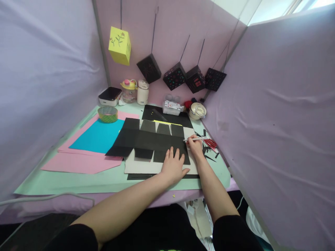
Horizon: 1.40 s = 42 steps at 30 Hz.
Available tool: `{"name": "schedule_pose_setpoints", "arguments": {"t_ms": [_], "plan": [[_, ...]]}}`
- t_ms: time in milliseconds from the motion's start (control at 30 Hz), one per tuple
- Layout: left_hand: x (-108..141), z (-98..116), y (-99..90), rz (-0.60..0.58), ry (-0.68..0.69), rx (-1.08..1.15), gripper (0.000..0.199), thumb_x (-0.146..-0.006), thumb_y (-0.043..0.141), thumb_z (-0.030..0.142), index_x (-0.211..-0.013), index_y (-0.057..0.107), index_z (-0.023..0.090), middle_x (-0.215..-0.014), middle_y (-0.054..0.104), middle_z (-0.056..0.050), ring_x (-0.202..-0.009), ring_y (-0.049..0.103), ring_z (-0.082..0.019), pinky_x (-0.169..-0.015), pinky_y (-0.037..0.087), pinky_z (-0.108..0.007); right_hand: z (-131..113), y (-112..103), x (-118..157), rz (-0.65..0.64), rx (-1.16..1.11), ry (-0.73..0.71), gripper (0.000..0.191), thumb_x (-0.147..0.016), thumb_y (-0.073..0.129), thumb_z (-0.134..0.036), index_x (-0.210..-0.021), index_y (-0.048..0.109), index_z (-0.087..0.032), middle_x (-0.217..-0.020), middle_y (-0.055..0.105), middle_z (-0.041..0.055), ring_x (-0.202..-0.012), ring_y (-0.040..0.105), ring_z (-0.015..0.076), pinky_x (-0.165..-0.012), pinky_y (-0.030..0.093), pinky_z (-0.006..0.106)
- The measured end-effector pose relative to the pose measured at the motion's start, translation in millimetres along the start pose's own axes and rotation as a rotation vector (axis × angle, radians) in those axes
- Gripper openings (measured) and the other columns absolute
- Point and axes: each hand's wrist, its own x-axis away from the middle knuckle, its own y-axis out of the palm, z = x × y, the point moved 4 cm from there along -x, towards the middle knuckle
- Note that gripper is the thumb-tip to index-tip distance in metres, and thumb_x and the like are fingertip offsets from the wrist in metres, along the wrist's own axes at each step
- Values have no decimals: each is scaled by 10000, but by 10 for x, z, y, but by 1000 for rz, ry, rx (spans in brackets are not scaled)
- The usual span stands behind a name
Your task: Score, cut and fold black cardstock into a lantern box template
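Note:
A large black sheet [157, 140] with cut flaps and fold lines lies over a white board [142, 167]. Flat on the sheet's lower right part rests my left hand [174, 165], its fingers spread. My right hand [195, 145] grips a thin white pen [199, 138], whose tip points left at the right edge of the black sheet. More black paper [137, 177] shows under the board's front edge. Behind the flaps, a yellow strip [167, 122] lies near another black sheet [183, 116].
Pink paper [81, 162], a blue sheet [98, 136] and a tape roll [108, 114] lie left. Red-handled scissors [210, 143] and black scraps sit right. At the back are a pen box [172, 106], a white bottle [142, 92] and a cup [197, 111]. Paper boxes hang above.

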Motion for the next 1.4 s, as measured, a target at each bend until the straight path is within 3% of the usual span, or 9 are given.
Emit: {"name": "schedule_pose_setpoints", "arguments": {"t_ms": [1400], "plan": [[-11, 5, 20, 6, 6, -9, 712, -890, 416, 630, -1422, 456, 159, -1526, 329, -175, -1422, 169, -439, -1145, 138, -532, 0, 21, -7, -22, 20, 10, 177, -744, 492, -287, -582, 542, -237, -535, 583, -17, -577, 531, 175, -601, 415, 285]]}}
